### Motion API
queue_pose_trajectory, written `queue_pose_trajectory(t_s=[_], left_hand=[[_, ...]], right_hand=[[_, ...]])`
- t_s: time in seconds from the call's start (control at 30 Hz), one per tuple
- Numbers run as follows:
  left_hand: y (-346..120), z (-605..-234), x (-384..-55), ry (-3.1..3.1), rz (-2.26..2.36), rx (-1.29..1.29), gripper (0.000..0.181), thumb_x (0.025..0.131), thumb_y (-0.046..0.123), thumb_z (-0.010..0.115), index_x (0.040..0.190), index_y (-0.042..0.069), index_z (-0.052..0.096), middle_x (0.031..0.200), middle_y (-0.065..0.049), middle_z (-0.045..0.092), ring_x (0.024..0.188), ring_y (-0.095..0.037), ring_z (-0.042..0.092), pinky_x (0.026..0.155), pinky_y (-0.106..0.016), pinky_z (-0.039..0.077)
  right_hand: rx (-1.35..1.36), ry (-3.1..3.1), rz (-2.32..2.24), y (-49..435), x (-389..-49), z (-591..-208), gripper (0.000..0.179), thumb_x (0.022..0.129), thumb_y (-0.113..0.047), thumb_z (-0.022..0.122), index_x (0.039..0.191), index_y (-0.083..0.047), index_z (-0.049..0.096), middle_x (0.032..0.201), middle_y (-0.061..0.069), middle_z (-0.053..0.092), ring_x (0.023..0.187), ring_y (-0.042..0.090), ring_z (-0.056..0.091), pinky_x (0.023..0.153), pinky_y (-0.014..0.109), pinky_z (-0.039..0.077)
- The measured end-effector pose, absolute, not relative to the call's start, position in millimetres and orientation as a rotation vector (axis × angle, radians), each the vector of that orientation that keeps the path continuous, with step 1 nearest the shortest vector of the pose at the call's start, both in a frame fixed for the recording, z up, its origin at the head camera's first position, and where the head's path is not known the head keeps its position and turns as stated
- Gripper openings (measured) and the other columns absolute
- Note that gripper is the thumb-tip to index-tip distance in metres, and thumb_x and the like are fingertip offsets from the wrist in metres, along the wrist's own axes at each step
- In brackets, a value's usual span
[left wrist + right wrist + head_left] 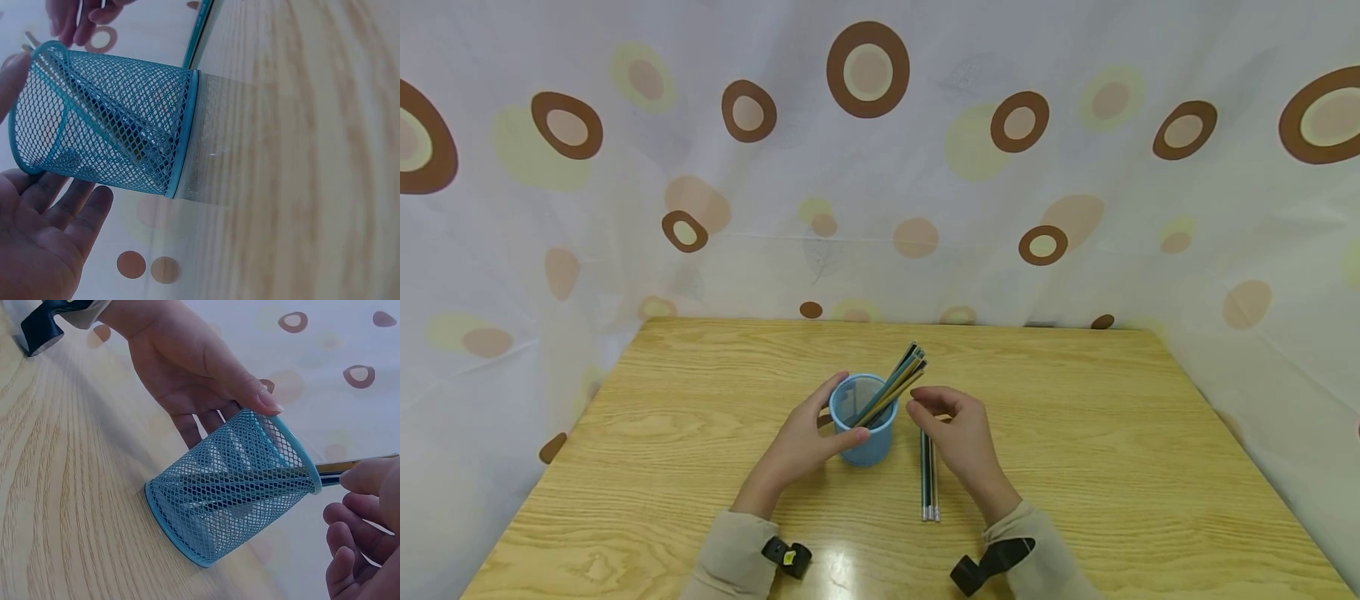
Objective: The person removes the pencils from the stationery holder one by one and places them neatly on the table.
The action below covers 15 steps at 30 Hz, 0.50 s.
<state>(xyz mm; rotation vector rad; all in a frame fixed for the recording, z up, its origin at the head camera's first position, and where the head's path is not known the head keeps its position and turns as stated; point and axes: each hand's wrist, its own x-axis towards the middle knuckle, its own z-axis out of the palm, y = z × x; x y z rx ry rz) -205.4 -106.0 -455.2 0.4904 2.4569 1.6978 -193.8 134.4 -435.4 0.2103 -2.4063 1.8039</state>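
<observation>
A: Fingers point(94, 212) of the left hand point(796, 446): state?

B: Curved about the blue mesh cup point(867, 450). They lie along its left wall, and the thumb point(847, 439) presses just below the near side of the rim. Cup upright, base on the wooden tabletop point(662, 467).

A: Right hand point(961, 429)?

B: Just right of the cup. Fingers bent; index and thumb tips a narrow gap apart in the head view. In the right wrist view the thumb overlaps the pencil ends; contact, cannot tell.

A: Cup contents?

B: A pencil bundle point(891, 387), green, yellow and dark, leaning right, ends jutting past the rim. Count uncertain; they overlap.

A: Outside the cup?

B: Three loose pencils point(924, 479), side by side on the wood, silvery ends toward the person, far ends partly hidden by the right hand.

A: Surroundings?

B: Pale cloth point(868, 192) with brown rings behind; beige sleeves point(730, 554), black strap at each wrist.
</observation>
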Motion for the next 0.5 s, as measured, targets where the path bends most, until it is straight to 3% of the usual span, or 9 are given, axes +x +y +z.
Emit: queue_pose_trajectory(t_s=[0.3,0.5], left_hand=[[-107,-456,-206,2.466,1.69,0.476,0.089,0.083,0.042,0.08,0.156,0.028,0.03,0.149,0.003,0.043,0.135,-0.021,0.043,0.107,-0.047,0.041],[-107,-457,-207,2.464,1.7,0.478,0.089,0.083,0.042,0.08,0.155,0.029,0.031,0.148,0.003,0.044,0.134,-0.021,0.044,0.107,-0.047,0.041]], right_hand=[[0.187,-2.399,1.793,126,-189,-423,0.018,0.093,-0.009,0.07,0.108,0.001,0.073,0.099,0.009,0.07,0.091,0.021,0.061,0.072,0.026,0.05],[0.258,-2.345,1.798,128,-198,-439,0.019,0.092,-0.017,0.072,0.107,-0.005,0.075,0.098,0.005,0.071,0.089,0.019,0.062,0.07,0.026,0.051]])
